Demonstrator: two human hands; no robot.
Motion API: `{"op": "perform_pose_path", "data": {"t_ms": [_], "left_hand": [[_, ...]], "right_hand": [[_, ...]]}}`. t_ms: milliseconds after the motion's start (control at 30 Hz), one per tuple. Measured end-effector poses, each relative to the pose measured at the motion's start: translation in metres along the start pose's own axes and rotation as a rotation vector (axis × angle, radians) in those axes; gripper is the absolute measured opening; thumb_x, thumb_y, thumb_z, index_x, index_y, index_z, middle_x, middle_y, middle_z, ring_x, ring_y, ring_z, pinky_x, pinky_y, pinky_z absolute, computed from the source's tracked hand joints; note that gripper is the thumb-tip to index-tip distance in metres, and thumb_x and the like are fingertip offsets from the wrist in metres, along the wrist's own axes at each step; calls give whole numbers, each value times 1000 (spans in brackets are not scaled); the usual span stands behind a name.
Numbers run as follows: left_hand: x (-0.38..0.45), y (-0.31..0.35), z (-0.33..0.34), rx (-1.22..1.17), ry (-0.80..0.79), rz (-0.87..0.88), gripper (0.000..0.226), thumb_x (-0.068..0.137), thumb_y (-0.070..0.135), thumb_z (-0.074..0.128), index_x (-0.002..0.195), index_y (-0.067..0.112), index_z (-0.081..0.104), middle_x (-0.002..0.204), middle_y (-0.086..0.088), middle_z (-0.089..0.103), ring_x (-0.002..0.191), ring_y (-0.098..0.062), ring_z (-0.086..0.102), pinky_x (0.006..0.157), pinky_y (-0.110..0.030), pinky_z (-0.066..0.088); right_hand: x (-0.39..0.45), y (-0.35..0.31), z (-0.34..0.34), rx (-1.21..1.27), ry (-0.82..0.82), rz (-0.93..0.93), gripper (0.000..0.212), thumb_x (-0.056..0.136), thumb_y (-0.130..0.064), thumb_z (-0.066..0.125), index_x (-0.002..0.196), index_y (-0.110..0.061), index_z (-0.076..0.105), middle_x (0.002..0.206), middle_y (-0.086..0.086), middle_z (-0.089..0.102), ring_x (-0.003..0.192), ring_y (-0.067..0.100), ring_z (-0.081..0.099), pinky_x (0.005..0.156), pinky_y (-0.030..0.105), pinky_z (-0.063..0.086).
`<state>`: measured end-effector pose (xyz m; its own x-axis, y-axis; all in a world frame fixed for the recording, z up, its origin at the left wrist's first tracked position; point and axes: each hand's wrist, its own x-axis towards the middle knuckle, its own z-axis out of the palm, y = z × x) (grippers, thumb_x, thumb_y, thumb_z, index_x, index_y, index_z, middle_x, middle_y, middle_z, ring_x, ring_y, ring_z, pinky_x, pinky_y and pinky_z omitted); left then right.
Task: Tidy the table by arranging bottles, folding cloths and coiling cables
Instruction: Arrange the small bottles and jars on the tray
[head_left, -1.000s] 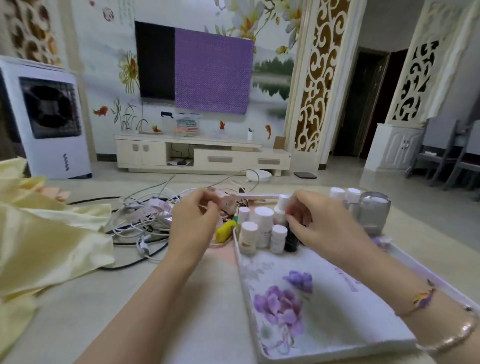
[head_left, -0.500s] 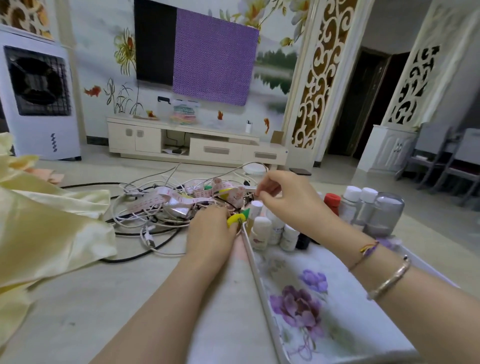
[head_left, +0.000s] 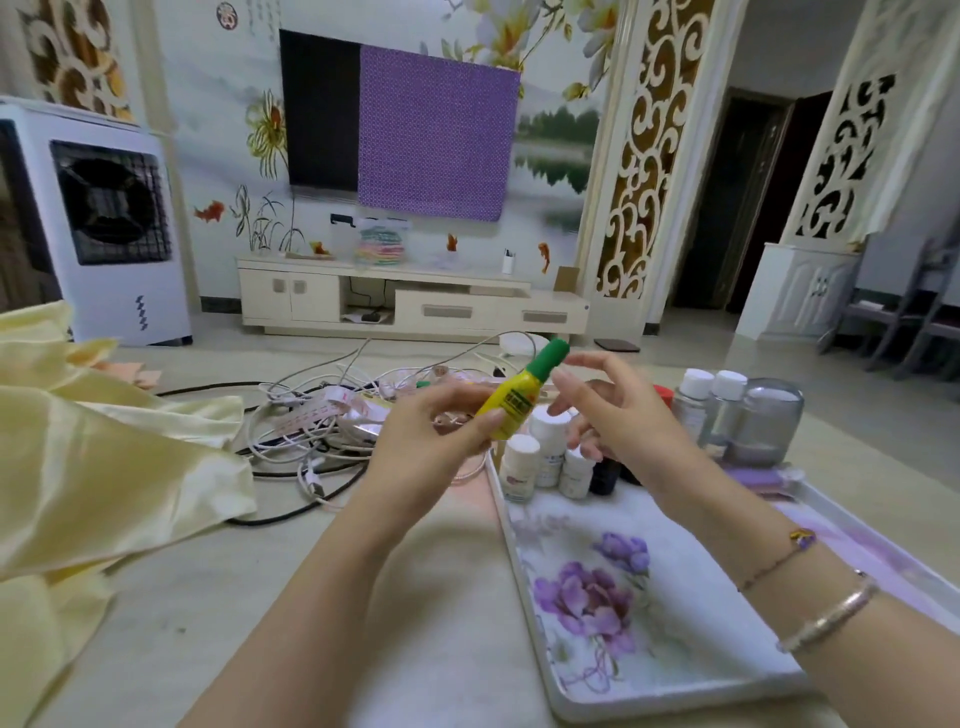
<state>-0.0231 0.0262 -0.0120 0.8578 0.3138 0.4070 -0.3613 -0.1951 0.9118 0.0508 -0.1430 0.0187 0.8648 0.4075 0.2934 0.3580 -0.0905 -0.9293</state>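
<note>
Bottle-arranging is the step in hand. Tray lies nearest, under the right forearm. Left hand pinches the yellow bottle between thumb and fingers, tilted, clear of the bench. Right hand, just beside it, is spread and holds nothing. Below it stand the white bottles. Next, judging so: set yellow among them, upright. Cables lie beyond the left hand.

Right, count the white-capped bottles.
5. At the tray's far left corner: a front white bottle, a taller white bottle behind, a small white bottle right of it. Left clear bottle and right clear bottle stand beside the grey-lidded jar. The right hand may hide others.
</note>
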Motion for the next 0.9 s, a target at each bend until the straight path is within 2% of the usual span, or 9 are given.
{"op": "perform_pose_path", "data": {"t_ms": [133,200,300,367,433,567,733,900], "left_hand": [[-2,-5,17,31,-76,44,18,82,2,70,99,8,73,94,-3,73,80,-6,66,70,-12,49],[1,-14,19,151,-78,106,19,83,10,72,101,15,73,97,3,73,87,-1,65,75,-9,44],[5,-34,20,517,-42,241,24,83,33,66,105,29,71,106,15,67,103,-14,55,92,-28,42],[4,-39,21,634,-64,238,28,83,38,57,106,31,70,107,14,65,100,-20,47,92,-34,38],[4,-40,23,707,-84,270,32,81,37,50,104,30,71,105,13,65,94,-21,44,88,-37,38],[6,-45,23,758,-76,306,33,80,32,49,102,28,72,106,14,66,91,-22,46,86,-41,40],[6,-44,24,772,-66,340,32,79,28,49,100,27,73,104,12,66,90,-22,46,83,-43,42],[6,-45,25,767,-66,328,33,79,27,47,101,26,72,104,12,66,90,-21,45,85,-42,42]], "right_hand": [[2,0,-10,50,9,3,16,93,-24,60,101,-9,61,65,4,54,45,9,42,42,19,31],[3,0,-18,-5,23,2,11,94,-18,59,95,-8,60,60,4,48,40,6,38,38,16,29],[6,6,-20,-275,43,-48,7,91,-19,63,87,-13,62,62,7,55,44,3,45,42,17,36],[7,14,-20,-505,33,-96,8,89,-23,66,86,-16,64,70,8,64,58,8,55,56,28,47],[5,21,-17,-630,10,-108,9,89,-25,65,90,-16,63,70,2,64,62,10,55,61,27,45],[4,26,-9,-706,-1,-134,8,90,-26,63,95,-20,60,70,-4,62,62,5,53,54,16,38],[5,26,-6,-743,15,-156,12,90,-26,63,99,-20,58,72,-4,62,68,7,56,64,28,46],[0,29,-6,-753,30,-154,28,87,-29,67,109,-21,50,73,-6,62,72,8,58,69,35,51]]}}
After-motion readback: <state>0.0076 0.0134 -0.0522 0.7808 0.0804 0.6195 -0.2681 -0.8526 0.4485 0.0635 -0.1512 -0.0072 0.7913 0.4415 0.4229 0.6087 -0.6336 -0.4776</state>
